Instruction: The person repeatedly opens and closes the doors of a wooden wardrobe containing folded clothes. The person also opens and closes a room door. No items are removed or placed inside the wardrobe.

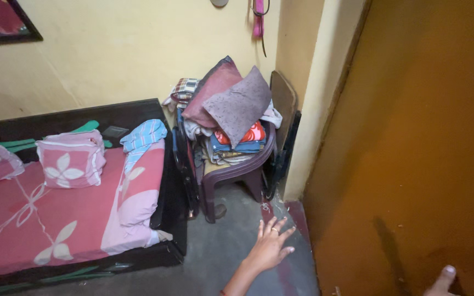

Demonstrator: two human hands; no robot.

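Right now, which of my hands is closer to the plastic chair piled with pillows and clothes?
Left. Your left hand is spread open above the floor just below and right of the plastic chair. Your right hand is far to the right by the orange door, only partly in view.

Pretty dim, warm indoor light with no obvious source, the orange door (pixel 412 153) just right of the left hand's (pixel 270 246) spread fingers looks soft and smeary, deep shadow sits under the chair (pixel 237 175) beyond the fingertips, and the wall lines bow at the edges.
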